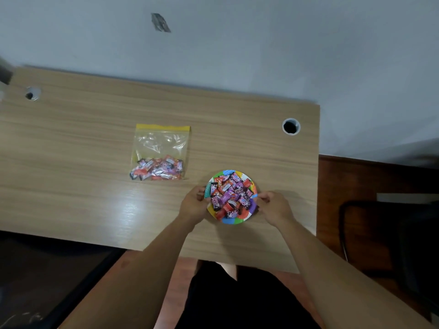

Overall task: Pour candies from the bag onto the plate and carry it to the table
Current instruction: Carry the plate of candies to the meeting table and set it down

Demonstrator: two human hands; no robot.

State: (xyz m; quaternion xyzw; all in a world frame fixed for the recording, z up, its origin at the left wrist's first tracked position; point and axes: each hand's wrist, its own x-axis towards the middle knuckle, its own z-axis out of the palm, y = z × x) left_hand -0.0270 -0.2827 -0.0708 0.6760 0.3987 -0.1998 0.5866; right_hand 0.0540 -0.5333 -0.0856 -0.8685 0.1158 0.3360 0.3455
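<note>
A small round plate [228, 220] with a rim of many colours sits on the wooden desk [71, 162], heaped with wrapped candies [231, 194] in red, purple and black. My left hand [193, 205] grips the plate's left rim and my right hand [273, 206] grips its right rim. A clear zip bag [160, 143] with a yellow seal lies flat to the upper left of the plate, apart from both hands. Several candies remain in the bag's lower part.
The desk has one cable hole [291, 126] at the back right and another [32, 93] at the back left. A grey wall rises behind the desk. A dark chair [392, 233] stands on the reddish floor to the right.
</note>
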